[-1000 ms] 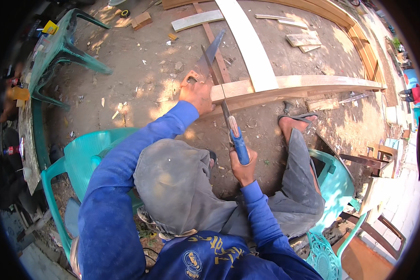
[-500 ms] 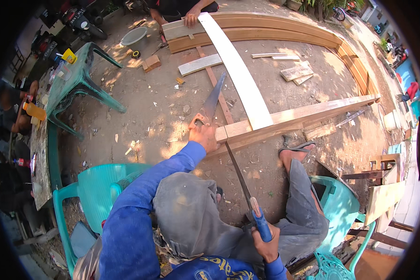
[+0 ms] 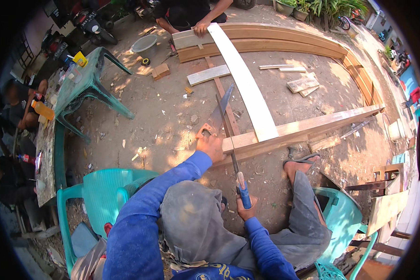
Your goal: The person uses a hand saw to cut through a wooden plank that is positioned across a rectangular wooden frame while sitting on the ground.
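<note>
Right hand [image 3: 246, 205], lower centre: we see it clenched round the grip of the blue-handled saw [image 3: 234, 158]. The blade slants up past centre, crossing the near end of the wooden beam [image 3: 308, 126], which runs on toward the right edge. Left hand [image 3: 211, 147], centre, is at that beam end, overlapping the handle of the orange-handled saw [image 3: 215, 117]; we cannot tell which its fingers grasp. A white board [image 3: 240, 77] slopes from upper centre, its lower end on the beam. At upper centre we note a co-worker's hand [image 3: 201, 28] on timber by the board's top. Upper left: green surface [image 3: 86, 77] carrying a yellow container [image 3: 80, 59].
</note>
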Motion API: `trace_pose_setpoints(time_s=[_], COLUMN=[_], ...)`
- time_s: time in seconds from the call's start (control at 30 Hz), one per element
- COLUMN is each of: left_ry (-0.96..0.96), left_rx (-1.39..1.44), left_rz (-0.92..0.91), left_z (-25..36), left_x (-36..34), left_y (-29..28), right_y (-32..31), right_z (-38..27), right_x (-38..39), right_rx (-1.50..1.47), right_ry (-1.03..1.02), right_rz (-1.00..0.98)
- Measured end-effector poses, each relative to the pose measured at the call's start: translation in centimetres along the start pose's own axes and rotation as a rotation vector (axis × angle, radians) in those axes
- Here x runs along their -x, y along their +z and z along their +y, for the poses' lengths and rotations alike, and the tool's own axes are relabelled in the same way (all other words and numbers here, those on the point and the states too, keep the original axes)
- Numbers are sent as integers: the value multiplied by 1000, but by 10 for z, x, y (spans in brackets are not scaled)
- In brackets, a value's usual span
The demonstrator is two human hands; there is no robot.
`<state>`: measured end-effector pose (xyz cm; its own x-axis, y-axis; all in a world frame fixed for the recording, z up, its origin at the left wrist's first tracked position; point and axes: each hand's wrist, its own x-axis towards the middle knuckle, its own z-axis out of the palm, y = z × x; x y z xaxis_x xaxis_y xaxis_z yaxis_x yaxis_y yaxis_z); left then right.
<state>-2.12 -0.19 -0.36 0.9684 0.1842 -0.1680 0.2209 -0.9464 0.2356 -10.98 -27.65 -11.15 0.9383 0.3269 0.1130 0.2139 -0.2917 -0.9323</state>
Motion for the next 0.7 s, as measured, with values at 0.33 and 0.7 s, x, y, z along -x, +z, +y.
trace_pose_setpoints(time_s=[0.33, 0.7], left_ry=[-57, -113], left_rx=[-30, -33], left_rz=[-101, -10], left_z=[7, -6], left_x=[-15, -6], left_y=[12, 19], right_y=[-139, -24], right_z=[-178, -86], right_x=[80, -33], right_rx=[54, -88], right_ry=[451, 257], right_rz=[-143, -155])
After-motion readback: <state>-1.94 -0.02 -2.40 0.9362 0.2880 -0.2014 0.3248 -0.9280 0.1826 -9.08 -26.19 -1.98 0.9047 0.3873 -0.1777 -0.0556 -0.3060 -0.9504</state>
